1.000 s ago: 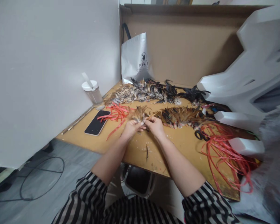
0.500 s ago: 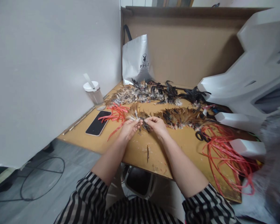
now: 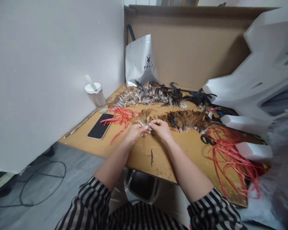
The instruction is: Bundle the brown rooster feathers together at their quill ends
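My left hand (image 3: 135, 133) pinches a tuft of brown and white feathers (image 3: 142, 117) by its base, the plumes fanning up and away from me. Against its fingertips, my right hand (image 3: 161, 129) is closed in a pinch at the same quill ends, on the tuft's right side. Whatever lies right between the fingertips is too small to make out. Just right of my hands stretches a row of brown and black feathers (image 3: 188, 119). Farther back lies a second, longer row of mottled feathers (image 3: 150, 95). One thin dark feather (image 3: 152, 157) rests on the table in front of me.
Red plastic strips (image 3: 120, 115) lie left of my hands, partly over a phone (image 3: 99, 127). A lidded cup (image 3: 97, 95) stands behind it. Black-handled scissors (image 3: 207, 139) and more red strips (image 3: 237, 159) lie right. White foam pieces (image 3: 253, 150) edge the table; a silver bag (image 3: 139, 62) stands at the back.
My left hand has shifted slightly right with the feather tuft, so the fingertips of both hands now meet. My right hand has stayed nearly in place.
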Demonstrator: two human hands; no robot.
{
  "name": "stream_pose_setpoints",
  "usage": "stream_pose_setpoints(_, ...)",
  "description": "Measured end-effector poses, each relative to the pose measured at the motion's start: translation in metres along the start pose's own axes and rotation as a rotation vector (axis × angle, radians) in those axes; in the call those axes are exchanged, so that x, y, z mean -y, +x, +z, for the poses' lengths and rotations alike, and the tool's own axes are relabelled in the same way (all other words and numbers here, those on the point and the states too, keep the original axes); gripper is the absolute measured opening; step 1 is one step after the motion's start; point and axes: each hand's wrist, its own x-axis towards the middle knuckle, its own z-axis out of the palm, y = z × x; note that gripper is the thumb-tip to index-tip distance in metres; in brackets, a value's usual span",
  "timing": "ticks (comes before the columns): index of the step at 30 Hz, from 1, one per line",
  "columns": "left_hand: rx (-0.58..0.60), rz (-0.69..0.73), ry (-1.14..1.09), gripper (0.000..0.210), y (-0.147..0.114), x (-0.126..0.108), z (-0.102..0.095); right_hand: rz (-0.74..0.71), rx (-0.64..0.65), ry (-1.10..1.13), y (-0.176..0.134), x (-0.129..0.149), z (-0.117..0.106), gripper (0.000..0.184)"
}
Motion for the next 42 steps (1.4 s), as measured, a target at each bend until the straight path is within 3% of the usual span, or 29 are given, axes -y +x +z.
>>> stream_pose_setpoints(6, 0.015, -0.020, -0.018, 0.024, 0.002, 0.005, -0.004, 0.006, 0.028, 0.014, -0.002, 0.000, 0.002, 0.020)
stream_pose_setpoints(10, -0.069, 0.048, -0.053, 0.021, 0.004, 0.002, -0.005, 0.041, 0.028, -0.054, -0.002, 0.002, 0.000, 0.022)
stream_pose_setpoints(14, -0.161, 0.112, -0.137, 0.019, 0.004, -0.005, -0.006, 0.097, 0.124, -0.207, -0.001, 0.001, -0.006, 0.023)
stream_pose_setpoints(16, -0.171, 0.125, -0.188, 0.017, 0.005, -0.007, -0.008, -0.017, 0.137, -0.267, -0.002, 0.002, -0.006, 0.022)
stream_pose_setpoints(21, -0.132, 0.115, -0.255, 0.014, 0.007, -0.003, -0.013, -0.506, 0.175, -0.598, -0.013, 0.014, 0.000, 0.025)
stream_pose_setpoints(26, -0.088, 0.098, -0.171, 0.020, 0.007, 0.002, -0.013, -0.629, 0.210, -0.724, -0.020, 0.018, 0.004, 0.022)
stream_pose_setpoints(30, -0.093, 0.073, -0.086, 0.023, 0.005, 0.001, -0.010, -0.519, 0.117, -0.527, -0.013, 0.011, 0.003, 0.010)
stream_pose_setpoints(36, -0.062, 0.055, 0.001, 0.027, 0.004, 0.001, -0.008, -0.089, 0.062, -0.109, 0.000, 0.002, -0.004, 0.019)
stream_pose_setpoints(42, -0.045, 0.038, -0.009, 0.024, 0.004, 0.003, -0.008, -0.043, 0.054, -0.037, -0.001, 0.003, -0.003, 0.024)
